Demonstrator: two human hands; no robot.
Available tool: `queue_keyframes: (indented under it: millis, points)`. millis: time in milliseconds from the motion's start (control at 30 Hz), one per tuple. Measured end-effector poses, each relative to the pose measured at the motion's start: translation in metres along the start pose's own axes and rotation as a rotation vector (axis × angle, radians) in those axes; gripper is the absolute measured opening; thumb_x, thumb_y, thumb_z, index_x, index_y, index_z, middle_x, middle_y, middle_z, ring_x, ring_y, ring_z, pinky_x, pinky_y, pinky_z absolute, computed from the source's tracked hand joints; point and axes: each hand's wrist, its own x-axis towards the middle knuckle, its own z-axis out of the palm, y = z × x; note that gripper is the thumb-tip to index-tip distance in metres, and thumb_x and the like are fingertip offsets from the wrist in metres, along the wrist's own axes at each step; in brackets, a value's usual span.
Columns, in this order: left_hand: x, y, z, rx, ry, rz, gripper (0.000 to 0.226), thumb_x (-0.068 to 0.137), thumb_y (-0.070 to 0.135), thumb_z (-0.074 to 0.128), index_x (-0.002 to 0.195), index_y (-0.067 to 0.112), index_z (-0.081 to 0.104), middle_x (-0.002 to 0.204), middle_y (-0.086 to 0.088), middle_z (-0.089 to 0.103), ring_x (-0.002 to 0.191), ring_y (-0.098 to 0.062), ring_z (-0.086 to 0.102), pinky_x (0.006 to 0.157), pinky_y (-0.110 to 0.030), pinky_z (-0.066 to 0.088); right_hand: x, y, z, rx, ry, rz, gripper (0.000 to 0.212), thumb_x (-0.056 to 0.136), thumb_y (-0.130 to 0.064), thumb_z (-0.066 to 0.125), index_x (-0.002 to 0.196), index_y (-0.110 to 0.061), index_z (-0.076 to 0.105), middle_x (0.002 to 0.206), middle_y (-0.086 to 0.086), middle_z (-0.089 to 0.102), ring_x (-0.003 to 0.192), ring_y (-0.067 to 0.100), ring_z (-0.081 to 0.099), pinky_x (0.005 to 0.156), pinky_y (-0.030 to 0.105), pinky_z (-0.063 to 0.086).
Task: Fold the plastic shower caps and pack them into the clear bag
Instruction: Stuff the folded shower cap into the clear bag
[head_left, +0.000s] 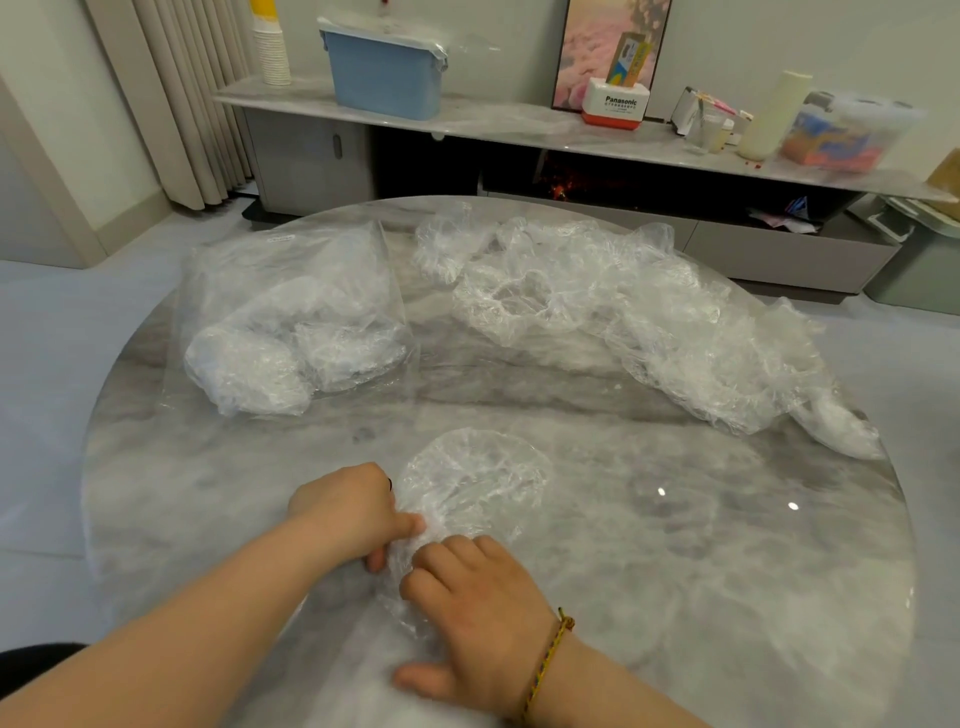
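The right hand (478, 618), braided cord (545, 670) at its wrist, and the left hand (348, 512) both pinch the near edge of a crinkled clear plastic shower cap (478, 483) on the round grey marble table (727, 571); the part-filled clear plastic bag (291, 322) lies far left

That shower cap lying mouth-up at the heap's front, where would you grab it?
I'd pinch the shower cap by its gathered rim nearest you, coming from above: the open mouth faces up and that edge lies free of the heap.

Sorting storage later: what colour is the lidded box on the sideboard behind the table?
The box is light blue, seen best in the head view.
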Motion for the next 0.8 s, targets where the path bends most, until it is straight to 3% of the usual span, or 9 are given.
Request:
queue_keyframes:
  millis: [100, 167, 267, 367, 433, 533, 633, 733, 800]
  points:
    - [0.000, -0.004, -0.005, -0.020, 0.024, -0.004, 0.042, 0.082, 0.056, 0.055, 0.059, 0.022, 0.044, 0.054, 0.011, 0.054, 0.061, -0.007, 0.051, 0.056, -0.023, 0.034, 0.003, 0.004, 0.003, 0.025, 0.009, 0.114, 0.023, 0.062, -0.040, 0.035, 0.076, -0.024, 0.045, 0.066, -0.011, 0.055, 0.060, 0.009, 0.052, 0.057, 0.020, 0.029]
    - [-0.001, -0.007, -0.009, -0.100, 0.212, 0.064, 0.033, 0.082, 0.057, 0.054, 0.066, 0.029, 0.047, 0.072, 0.014, 0.053, 0.075, -0.009, 0.051, 0.060, -0.024, 0.034, 0.005, 0.011, 0.002, 0.071, -0.012, 0.124, 0.020, 0.062, -0.029, 0.036, 0.060, -0.024, 0.055, 0.059, -0.010, 0.054, 0.053, 0.009, 0.054, 0.047, 0.018, 0.035]
    - [-0.002, -0.008, -0.009, -0.303, 0.473, 0.420, 0.049, 0.073, 0.067, 0.038, 0.088, 0.028, 0.064, 0.099, 0.019, 0.055, 0.098, -0.004, 0.051, 0.080, -0.017, 0.035, 0.006, 0.018, -0.007, 0.290, -0.136, 0.212, 0.025, 0.066, -0.028, 0.036, 0.060, -0.020, 0.060, 0.060, -0.006, 0.059, 0.056, 0.013, 0.057, 0.046, 0.020, 0.043]
    - [-0.006, -0.001, -0.005, -0.471, 0.289, 0.664, 0.098, 0.062, 0.088, 0.017, 0.102, 0.016, 0.070, 0.104, 0.013, 0.062, 0.105, 0.000, 0.047, 0.086, 0.001, 0.026, 0.011, 0.026, -0.024, 0.775, -0.180, 0.495, 0.015, 0.077, -0.028, 0.047, 0.064, -0.026, 0.053, 0.064, -0.007, 0.058, 0.062, 0.007, 0.054, 0.068, 0.024, 0.046]
    - [-0.006, 0.001, 0.000, -0.488, 0.221, 0.701, 0.109, 0.058, 0.094, 0.007, 0.107, 0.018, 0.069, 0.105, 0.017, 0.057, 0.105, 0.004, 0.047, 0.088, 0.004, 0.024, 0.012, 0.037, -0.036, 1.014, -0.122, 0.643, 0.030, 0.084, -0.007, 0.056, 0.061, -0.025, 0.050, 0.058, -0.010, 0.057, 0.055, 0.001, 0.054, 0.065, 0.019, 0.046]
    - [-0.006, 0.002, 0.003, -0.476, 0.210, 0.666, 0.090, 0.049, 0.099, 0.014, 0.114, 0.046, 0.048, 0.123, 0.031, 0.034, 0.121, 0.005, 0.037, 0.098, -0.003, 0.022, 0.008, 0.052, -0.051, 1.229, -0.183, 0.786, 0.030, 0.087, 0.001, 0.054, 0.063, -0.016, 0.052, 0.049, -0.009, 0.060, 0.040, -0.003, 0.051, 0.045, 0.013, 0.042]
    - [-0.012, 0.003, 0.001, -0.467, 0.206, 0.680, 0.089, 0.040, 0.099, 0.031, 0.119, 0.063, 0.014, 0.129, 0.045, 0.006, 0.124, 0.025, 0.008, 0.102, 0.000, 0.007, 0.006, 0.059, -0.053, 1.257, -0.258, 0.847, 0.025, 0.089, -0.004, 0.054, 0.067, -0.015, 0.053, 0.051, -0.008, 0.061, 0.043, 0.002, 0.052, 0.045, 0.014, 0.041]
    - [-0.021, 0.009, 0.002, -0.368, 0.145, 0.704, 0.084, 0.032, 0.085, 0.052, 0.110, 0.078, 0.023, 0.123, 0.047, -0.001, 0.117, 0.030, -0.001, 0.092, 0.007, -0.005, 0.007, 0.061, -0.052, 1.252, -0.284, 0.857, 0.024, 0.089, -0.006, 0.055, 0.068, -0.017, 0.053, 0.056, -0.007, 0.058, 0.047, 0.006, 0.050, 0.046, 0.015, 0.040]
    - [-0.019, 0.008, 0.006, -0.272, 0.170, 0.777, 0.067, 0.042, 0.074, 0.051, 0.108, 0.067, 0.040, 0.120, 0.042, 0.014, 0.113, 0.031, 0.000, 0.092, 0.006, -0.008, 0.008, 0.061, -0.054, 1.248, -0.319, 0.846, 0.024, 0.090, -0.006, 0.054, 0.069, -0.018, 0.053, 0.061, -0.004, 0.055, 0.045, 0.002, 0.050, 0.044, 0.014, 0.039]
